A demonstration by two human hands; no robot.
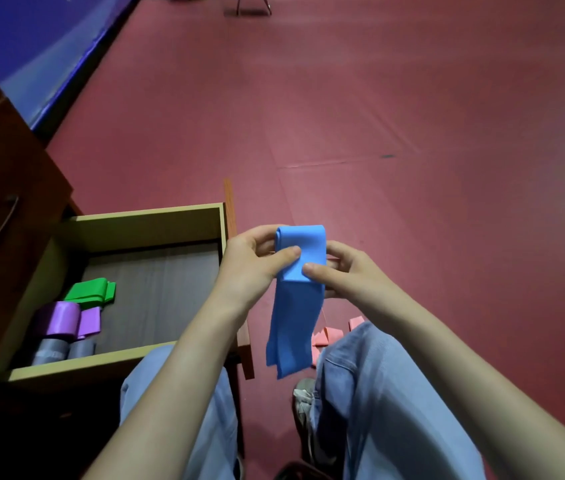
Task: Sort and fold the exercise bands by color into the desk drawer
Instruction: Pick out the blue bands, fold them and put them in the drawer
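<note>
The blue band (296,306) is held up in the air between both hands, in front of the person's knees and just right of the open drawer (149,216); its upper part is folded over into a flat loop, and its loose ends hang down between the legs. The left hand (250,261) grips the folded part from the left, thumb pressed on the front face and fingers (263,234) curled round behind the top edge; the right hand (350,271) grips it from the right, thumb laid on the lower fold just beside the left thumb, the other fingers curled behind the band; both sets of fingers are closed narrowly on the blue band.

The drawer stands pulled out of the brown wooden bench (4,161) at the left; along its left side lie a folded green band (92,289), purple bands (62,317) touching it on the side nearer the person, and grey bands (54,351) nearest of all, against the drawer's near wall; the purple and grey ones look rolled, though how many of each I cannot tell.

Pink bands (326,336) lie on the red floor (412,133) beside the right knee, partly hidden by the blue band and the jeans (378,393); a grey shoe (303,396) shows between the legs; a blue mat (49,46) runs along the floor's far left edge.
</note>
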